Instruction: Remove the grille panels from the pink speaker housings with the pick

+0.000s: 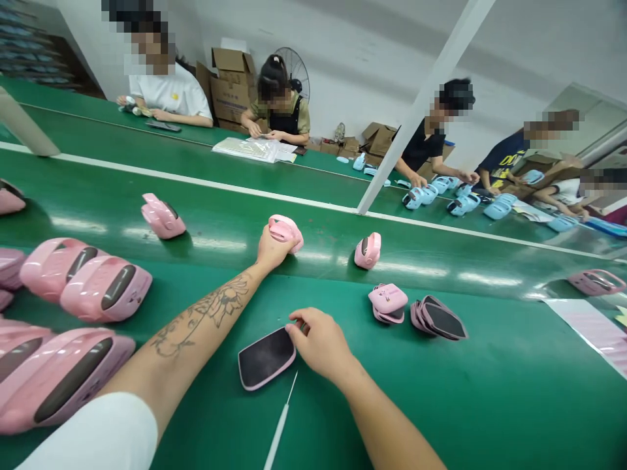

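My left hand (275, 248) grips a small pink plastic casing (289, 233) on the green belt, and its tattooed forearm crosses the view. My right hand (318, 343) has its fingertips on the edge of a flat, pink-rimmed black panel (267, 357) lying on the belt. A thin white pointed tool (279, 425) lies just below that panel. Beyond my right hand are a small stack of pink parts (388, 303) and a stack of pink-rimmed black panels (437, 319). What the casing looks like under my left palm is hidden.
Large pink devices (81, 277) crowd the left side of the green belt (490, 385), and more stand along it. A white rail (206, 181) runs beyond them. Several co-workers sit across a further belt among blue devices (421, 196), papers and cardboard boxes (231, 85).
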### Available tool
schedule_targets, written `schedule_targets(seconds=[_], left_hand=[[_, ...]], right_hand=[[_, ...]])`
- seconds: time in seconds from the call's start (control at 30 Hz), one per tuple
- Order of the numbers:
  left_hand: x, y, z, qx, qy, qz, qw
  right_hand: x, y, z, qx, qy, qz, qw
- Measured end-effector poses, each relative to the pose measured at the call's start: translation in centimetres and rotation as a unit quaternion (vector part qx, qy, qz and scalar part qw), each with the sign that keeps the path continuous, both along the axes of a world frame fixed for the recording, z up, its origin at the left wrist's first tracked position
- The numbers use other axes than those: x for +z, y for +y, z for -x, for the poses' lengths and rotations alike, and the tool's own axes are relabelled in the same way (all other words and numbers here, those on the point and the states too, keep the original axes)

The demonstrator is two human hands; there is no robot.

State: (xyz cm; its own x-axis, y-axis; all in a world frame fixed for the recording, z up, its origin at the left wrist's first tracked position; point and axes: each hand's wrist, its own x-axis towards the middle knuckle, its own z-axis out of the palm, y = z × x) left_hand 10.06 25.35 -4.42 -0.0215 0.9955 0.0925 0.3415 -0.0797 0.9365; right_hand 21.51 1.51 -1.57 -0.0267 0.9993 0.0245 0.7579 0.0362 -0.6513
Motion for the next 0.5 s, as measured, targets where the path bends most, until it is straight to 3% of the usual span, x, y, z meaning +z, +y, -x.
schedule_targets(seconds=[0.13, 0.33, 0.5], left_hand=[[0.4, -5.3, 3.4, 0.035, -0.146, -0.022, 0.988], [0.3, -14.6, 7.8, 0.069, -0.321, -0.021, 0.944], [-0.5, -18.1, 8.4, 0.095, -0.408, -0.03, 0.907]], right_hand=[[-1.3, -0.8, 1.0, -0.013, -0.033, -0.009, 0.999], [-1.8, -1.6, 1.9, -0.032, -0.078, -0.034, 0.996], [-1.6, -2.2, 2.0, -0.064, -0.08, -0.045, 0.994]])
